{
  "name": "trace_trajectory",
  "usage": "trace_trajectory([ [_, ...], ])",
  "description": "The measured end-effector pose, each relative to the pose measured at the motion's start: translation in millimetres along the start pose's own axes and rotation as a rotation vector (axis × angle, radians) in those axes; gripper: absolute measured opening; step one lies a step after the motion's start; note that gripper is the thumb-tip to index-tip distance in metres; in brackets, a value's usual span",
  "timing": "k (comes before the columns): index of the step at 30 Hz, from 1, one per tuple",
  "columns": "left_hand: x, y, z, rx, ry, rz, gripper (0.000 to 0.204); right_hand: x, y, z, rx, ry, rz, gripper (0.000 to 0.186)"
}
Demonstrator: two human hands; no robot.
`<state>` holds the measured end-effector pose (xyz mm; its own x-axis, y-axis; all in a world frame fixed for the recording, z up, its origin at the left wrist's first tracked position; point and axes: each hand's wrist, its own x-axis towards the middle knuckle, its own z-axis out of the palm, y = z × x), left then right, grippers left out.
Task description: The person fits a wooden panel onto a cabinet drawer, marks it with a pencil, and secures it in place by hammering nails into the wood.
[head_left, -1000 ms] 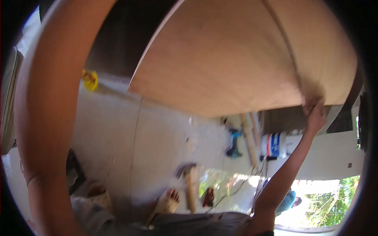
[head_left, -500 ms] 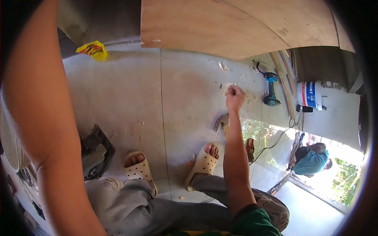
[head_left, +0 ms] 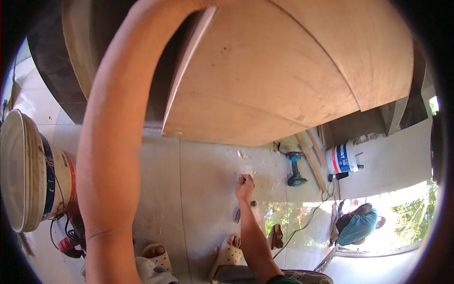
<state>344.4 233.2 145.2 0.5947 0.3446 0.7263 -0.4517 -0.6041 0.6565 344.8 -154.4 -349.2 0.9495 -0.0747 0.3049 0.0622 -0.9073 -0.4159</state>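
My left arm (head_left: 113,142) reaches up across the view to the top of a light brown wooden panel (head_left: 265,80). The left hand itself is cut off by the upper rim. My right hand (head_left: 245,187) is low over the tiled floor, in front of the panel, with its fingers closed in a pinch. Whatever it holds, if anything, is too small to make out. Beside the right wrist, a dark curved metal piece (head_left: 238,216) lies on the floor, partly hidden by the arm. A blue and black cordless drill (head_left: 295,169) lies to the right of this hand.
Wood shavings are scattered near the drill. Wooden strips (head_left: 310,161), a white bucket (head_left: 342,158) and a cable (head_left: 307,218) are at the right. A larger lidded bucket (head_left: 35,170) stands left. A person in blue (head_left: 358,227) crouches by the bright opening. A sandal (head_left: 275,236) lies nearby.
The view has shifted up and left, showing more of the panel and the large bucket. My left arm now reaches over to the panel's top. My right hand stays closed above the floor.
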Motion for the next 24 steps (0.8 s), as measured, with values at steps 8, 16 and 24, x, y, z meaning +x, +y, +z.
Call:
trace_trajectory([
  [8, -3.8, -26.7, -19.4, 0.001, -0.030, 0.108, 0.041, 56.9, -230.8, -106.3, 0.700, 0.292, -0.200, 0.018],
  [16, 8.0, -20.9, -35.1, 0.000, -0.119, 0.182, 0.035, 121.9, -399.9, -200.2, 1.332, 0.259, -0.503, 0.025],
  [24, -7.0, -35.2, -31.7, 0.051, 0.061, 0.295, 0.040, 126.3, -434.2, -196.5, 1.249, 0.185, -0.519, 0.033],
])
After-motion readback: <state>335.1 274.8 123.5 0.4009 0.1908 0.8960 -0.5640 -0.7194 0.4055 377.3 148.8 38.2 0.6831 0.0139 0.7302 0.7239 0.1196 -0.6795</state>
